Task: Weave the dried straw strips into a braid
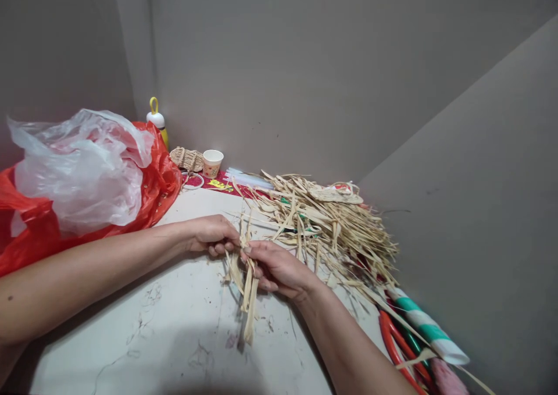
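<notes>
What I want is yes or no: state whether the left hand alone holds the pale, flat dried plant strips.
No, the right hand also pinches the pale, flat dried plant strips, beside the left hand.

The 1 view looked from the person's head, forward and down across the counter (174, 313), close enough that the left fingers (220, 248) and right fingers (264, 249) sat near mid-frame, a grey wall (279, 75) filling the top.

Long tan straw strips (250, 308) sit in the left hand (215, 234) and right hand (279, 267) over the white desk (152, 337), between a red plastic bag (163, 185) at left and a tan straw heap (349, 226) at right; behind, a white paper cup (213, 165) stands right of an oval woven-straw pad (186, 159).
</notes>
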Available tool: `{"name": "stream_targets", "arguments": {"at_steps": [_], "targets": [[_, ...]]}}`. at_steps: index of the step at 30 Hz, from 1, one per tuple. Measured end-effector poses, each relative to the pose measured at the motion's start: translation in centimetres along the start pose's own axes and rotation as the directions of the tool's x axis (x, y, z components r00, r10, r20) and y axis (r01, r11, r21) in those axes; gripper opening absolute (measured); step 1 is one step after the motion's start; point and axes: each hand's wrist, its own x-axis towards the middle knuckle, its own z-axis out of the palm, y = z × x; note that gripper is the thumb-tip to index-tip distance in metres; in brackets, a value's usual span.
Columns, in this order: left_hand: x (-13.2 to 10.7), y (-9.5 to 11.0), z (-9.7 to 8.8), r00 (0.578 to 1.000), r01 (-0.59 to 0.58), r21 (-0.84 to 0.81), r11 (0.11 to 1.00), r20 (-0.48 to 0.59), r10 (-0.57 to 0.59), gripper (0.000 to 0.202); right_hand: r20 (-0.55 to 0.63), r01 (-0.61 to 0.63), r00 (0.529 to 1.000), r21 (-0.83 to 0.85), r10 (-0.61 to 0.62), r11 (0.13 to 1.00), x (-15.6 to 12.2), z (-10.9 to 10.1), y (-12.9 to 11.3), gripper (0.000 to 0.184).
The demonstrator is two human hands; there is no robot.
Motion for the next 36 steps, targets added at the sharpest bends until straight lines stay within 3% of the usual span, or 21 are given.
{"name": "stream_targets", "arguments": {"at_steps": [6,14,24,36], "targets": [[0.1,0.1,-0.1,0.996,0.043,0.01,0.999,0.082,-0.043,0.015,-0.053,0.015,0.998,-0.197,-0.026,0.98,-0.3,0.1,-0.4,0.024],[0.3,-0.1,0.1,0.994,0.037,-0.002,0.999,0.101,-0.036,0.019,-0.129,-0.009,0.989,-0.539,-0.072,0.842,-0.7,0.4,-0.6,0.024],[0.3,0.2,0.4,1.0,-0.011,-0.011,1.0,0.01,0.011,0.023,-0.142,0.016,0.985,-0.496,-0.099,0.868,-1.1,-1.1,-1.4,0.036],[0.3,0.5,0.2,1.0,-0.008,0.071,0.997,0.017,0.007,0.016,-0.133,0.005,0.989,-0.354,-0.056,0.935,-1.1,-1.3,-1.5,0.027]]}}
